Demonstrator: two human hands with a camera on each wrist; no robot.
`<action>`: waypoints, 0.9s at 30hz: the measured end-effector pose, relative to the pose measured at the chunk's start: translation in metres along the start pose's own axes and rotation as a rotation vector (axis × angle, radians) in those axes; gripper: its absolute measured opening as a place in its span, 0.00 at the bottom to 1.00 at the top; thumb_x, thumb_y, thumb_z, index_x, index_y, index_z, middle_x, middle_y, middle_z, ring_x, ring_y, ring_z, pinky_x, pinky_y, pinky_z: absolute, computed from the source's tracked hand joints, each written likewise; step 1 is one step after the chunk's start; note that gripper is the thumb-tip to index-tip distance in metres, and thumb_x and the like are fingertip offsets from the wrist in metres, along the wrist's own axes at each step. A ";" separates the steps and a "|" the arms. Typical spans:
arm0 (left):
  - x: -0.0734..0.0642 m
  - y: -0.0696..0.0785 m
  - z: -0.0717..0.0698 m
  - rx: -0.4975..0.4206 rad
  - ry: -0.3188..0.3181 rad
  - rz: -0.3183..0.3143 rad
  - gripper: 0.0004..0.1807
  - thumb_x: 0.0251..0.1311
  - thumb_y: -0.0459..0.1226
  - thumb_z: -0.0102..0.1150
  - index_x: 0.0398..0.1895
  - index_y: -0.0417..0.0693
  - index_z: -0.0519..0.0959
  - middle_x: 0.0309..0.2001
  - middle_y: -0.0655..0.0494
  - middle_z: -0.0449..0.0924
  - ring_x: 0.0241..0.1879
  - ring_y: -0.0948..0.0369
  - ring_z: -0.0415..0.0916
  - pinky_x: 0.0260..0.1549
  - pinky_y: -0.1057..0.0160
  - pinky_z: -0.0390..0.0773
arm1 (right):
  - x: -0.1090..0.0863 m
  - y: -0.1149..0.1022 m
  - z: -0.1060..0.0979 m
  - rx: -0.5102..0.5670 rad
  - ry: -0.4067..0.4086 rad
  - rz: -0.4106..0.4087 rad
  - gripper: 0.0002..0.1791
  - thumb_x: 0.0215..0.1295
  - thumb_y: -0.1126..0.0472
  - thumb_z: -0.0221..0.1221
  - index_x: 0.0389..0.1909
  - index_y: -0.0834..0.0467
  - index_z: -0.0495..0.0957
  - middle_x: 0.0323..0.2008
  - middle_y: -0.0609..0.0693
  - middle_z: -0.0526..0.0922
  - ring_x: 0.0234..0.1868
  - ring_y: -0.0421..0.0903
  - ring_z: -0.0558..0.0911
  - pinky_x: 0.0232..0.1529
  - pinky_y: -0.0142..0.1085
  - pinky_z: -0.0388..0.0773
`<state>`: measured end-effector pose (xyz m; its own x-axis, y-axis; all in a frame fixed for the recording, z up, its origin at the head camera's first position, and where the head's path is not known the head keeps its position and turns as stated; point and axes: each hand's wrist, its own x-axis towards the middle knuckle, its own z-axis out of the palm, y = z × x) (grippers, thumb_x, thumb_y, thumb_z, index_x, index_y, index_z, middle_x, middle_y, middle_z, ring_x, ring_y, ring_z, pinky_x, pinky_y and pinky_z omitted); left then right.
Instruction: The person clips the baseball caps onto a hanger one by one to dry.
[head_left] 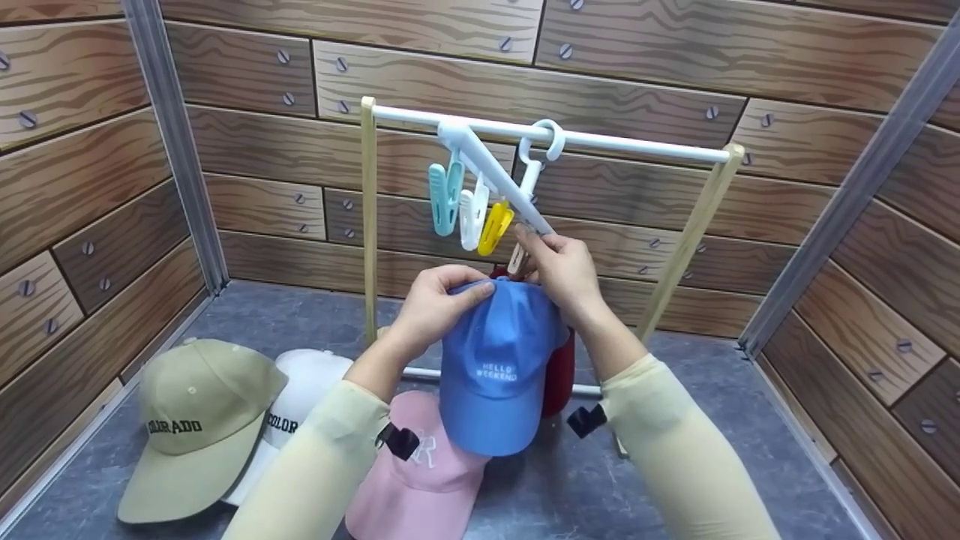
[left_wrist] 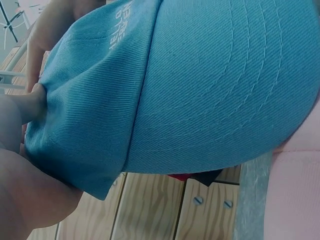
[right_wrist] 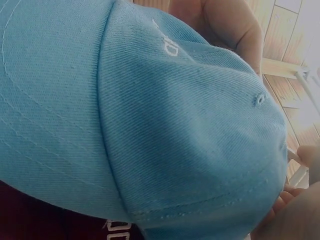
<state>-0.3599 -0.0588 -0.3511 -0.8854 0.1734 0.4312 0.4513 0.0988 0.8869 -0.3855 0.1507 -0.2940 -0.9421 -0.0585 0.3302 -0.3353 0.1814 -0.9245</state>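
A blue baseball cap lettered "HELLO WEEKEND" hangs brim down below the clip hanger. My left hand pinches its crown, thumb in front and fingers behind; the left wrist view shows the thumb pressed into the blue cloth. With my right hand I pinch a pale clothespin at the hanger's near end, just above the cap's top. In the right wrist view the cap hides most of that hand's fingers. Behind the blue cap, a dark red cap is partly covered.
The hanger hooks over the white bar of a wooden-legged rack. Teal, white and yellow clothespins dangle from it. On the grey table lie a khaki cap, a white cap and a pink cap.
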 end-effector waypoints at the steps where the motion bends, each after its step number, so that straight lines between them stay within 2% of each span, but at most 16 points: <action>1: 0.000 0.000 0.000 -0.002 0.002 0.002 0.11 0.74 0.40 0.73 0.50 0.43 0.93 0.49 0.52 0.92 0.51 0.56 0.85 0.54 0.57 0.84 | 0.000 0.000 0.000 0.016 -0.002 0.002 0.24 0.80 0.44 0.67 0.33 0.61 0.90 0.22 0.51 0.86 0.23 0.45 0.86 0.28 0.33 0.83; 6: 0.001 0.000 0.000 -0.008 0.010 0.010 0.10 0.74 0.40 0.73 0.50 0.43 0.93 0.49 0.52 0.92 0.51 0.56 0.85 0.54 0.57 0.84 | 0.001 -0.002 0.001 0.054 0.003 0.001 0.23 0.80 0.47 0.67 0.30 0.60 0.90 0.21 0.49 0.84 0.22 0.43 0.85 0.28 0.31 0.82; 12: 0.002 -0.002 0.000 -0.026 0.026 0.019 0.10 0.74 0.39 0.73 0.49 0.43 0.93 0.49 0.52 0.92 0.52 0.57 0.85 0.52 0.59 0.84 | 0.000 -0.004 0.001 -0.002 0.009 -0.013 0.24 0.80 0.47 0.66 0.25 0.58 0.89 0.20 0.48 0.83 0.21 0.40 0.82 0.25 0.29 0.76; 19: 0.002 0.000 0.001 -0.032 0.048 0.028 0.09 0.73 0.38 0.73 0.49 0.42 0.93 0.48 0.52 0.92 0.50 0.57 0.85 0.51 0.59 0.84 | 0.000 -0.006 -0.001 -0.031 0.038 -0.012 0.24 0.78 0.47 0.67 0.22 0.56 0.89 0.19 0.46 0.83 0.21 0.40 0.82 0.24 0.30 0.74; 27: 0.004 0.003 0.004 -0.037 0.086 0.025 0.09 0.73 0.38 0.73 0.47 0.41 0.93 0.46 0.52 0.92 0.47 0.58 0.84 0.49 0.61 0.83 | 0.001 -0.007 -0.004 -0.080 0.042 -0.053 0.24 0.76 0.49 0.69 0.18 0.54 0.88 0.17 0.44 0.81 0.22 0.39 0.78 0.24 0.30 0.70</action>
<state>-0.3617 -0.0538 -0.3473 -0.8807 0.0902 0.4650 0.4708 0.0594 0.8802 -0.3838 0.1533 -0.2860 -0.9215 -0.0288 0.3873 -0.3813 0.2567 -0.8881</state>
